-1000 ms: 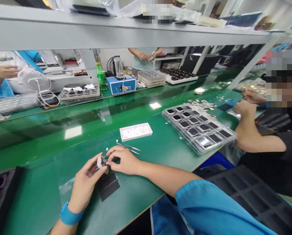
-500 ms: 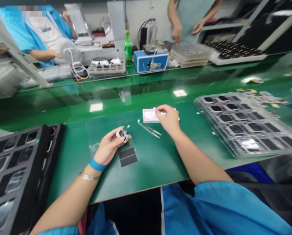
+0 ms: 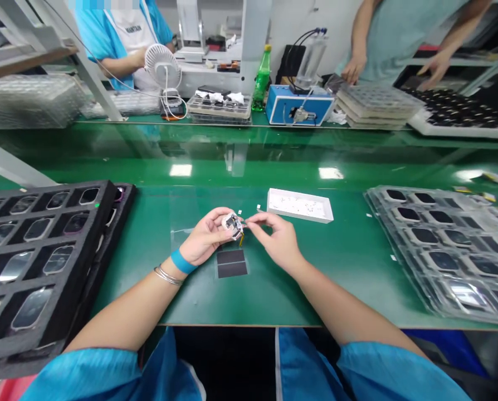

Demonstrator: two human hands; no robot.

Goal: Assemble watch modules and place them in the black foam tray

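Note:
My left hand (image 3: 209, 236) is closed around a small white device shell (image 3: 233, 224) with dark electronics showing inside, held just above the green table. My right hand (image 3: 276, 238) pinches thin metal tweezers (image 3: 253, 222) whose tip points at the shell. A small dark rectangular pad (image 3: 231, 263) lies on a clear film directly below both hands. A shallow white tray (image 3: 299, 205) with tiny parts sits just beyond my right hand.
A black foam tray (image 3: 44, 245) of device shells fills the left. Clear blister trays (image 3: 445, 245) with dark parts lie on the right. Across the belt stand a blue box machine (image 3: 299, 104), a green bottle (image 3: 262, 78), a small fan (image 3: 162, 58), and other people at work.
My right hand came back from the white tray to the shell, now holding the tweezers that lay on the table. The view swung left and the black foam tray came into sight.

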